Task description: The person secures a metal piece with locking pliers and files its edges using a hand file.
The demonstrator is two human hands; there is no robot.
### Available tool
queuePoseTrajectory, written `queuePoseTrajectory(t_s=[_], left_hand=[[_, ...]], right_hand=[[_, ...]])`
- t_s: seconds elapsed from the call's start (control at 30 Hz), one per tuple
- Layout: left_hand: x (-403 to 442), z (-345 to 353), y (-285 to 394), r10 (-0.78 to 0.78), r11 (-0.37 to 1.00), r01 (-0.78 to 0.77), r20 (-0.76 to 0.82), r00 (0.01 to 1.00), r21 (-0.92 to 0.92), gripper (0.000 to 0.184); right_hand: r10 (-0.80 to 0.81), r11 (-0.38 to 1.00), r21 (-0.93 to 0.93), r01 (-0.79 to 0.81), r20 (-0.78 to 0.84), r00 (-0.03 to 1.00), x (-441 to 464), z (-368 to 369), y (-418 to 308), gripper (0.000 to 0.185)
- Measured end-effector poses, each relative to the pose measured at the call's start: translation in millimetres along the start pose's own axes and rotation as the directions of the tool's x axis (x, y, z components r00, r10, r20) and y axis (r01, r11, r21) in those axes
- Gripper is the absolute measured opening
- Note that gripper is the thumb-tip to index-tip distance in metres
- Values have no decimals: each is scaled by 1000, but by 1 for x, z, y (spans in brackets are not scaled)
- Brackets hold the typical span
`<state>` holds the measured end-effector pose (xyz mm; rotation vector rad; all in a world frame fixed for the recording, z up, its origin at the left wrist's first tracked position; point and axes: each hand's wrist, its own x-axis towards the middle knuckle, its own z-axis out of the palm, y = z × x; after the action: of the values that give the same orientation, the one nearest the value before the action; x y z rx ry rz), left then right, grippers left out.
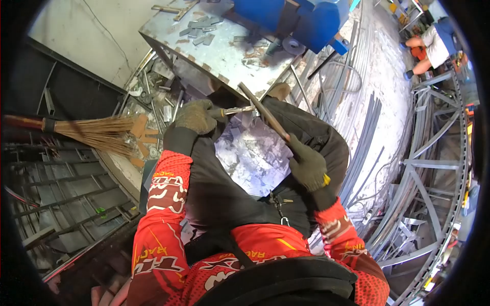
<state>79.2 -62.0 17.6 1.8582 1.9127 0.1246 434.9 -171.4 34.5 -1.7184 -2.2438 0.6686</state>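
My left hand (195, 117), in a dark knit glove, is closed around a slim metal tool (236, 110) with a light-coloured grip; its exact kind is hard to make out. The tip of that tool meets or overlaps a long brown bar (265, 113). My gloved right hand (309, 166) is wrapped round the bar's lower end, and the bar slants up and left toward the table's edge. Both hands are above my spread knees, with a pale, scuffed floor (250, 158) below.
A metal-topped table (204, 56) ahead bears small metal plates (201, 28) and a blue machine (286, 18). A straw broom (97, 132) lies left, near scrap. Long metal bars (365, 143) and a curved truss (434, 163) are right. Another person (434, 43) sits far right; fingers (109, 295) show lower left.
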Motion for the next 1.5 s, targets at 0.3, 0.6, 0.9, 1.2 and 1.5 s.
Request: queuePoseTrajectory(t_s=[0.3,0.6,0.9,1.2,1.5], left_hand=[[-4,-11,10,-20,997,16,57,998,77,40],[0,-7,4,-6,1000,6,11,1000,3,33],[2,-5,-1,-53,998,51,66,996,28,44],[3,-2,-4,-26,1000,26,45,999,-12,42],[-2,6,-8,35,999,-37,-70,997,-33,35]], right_hand=[[-122,993,-11,121,-86,989,84,22,-5,61],[3,1000,30,-2,-36,999,-4,2,6,67],[-106,994,14,111,-192,976,89,33,-24,67],[34,999,4,-33,-132,991,-30,18,-22,72],[-39,999,-1,40,-199,979,80,41,-33,70]])
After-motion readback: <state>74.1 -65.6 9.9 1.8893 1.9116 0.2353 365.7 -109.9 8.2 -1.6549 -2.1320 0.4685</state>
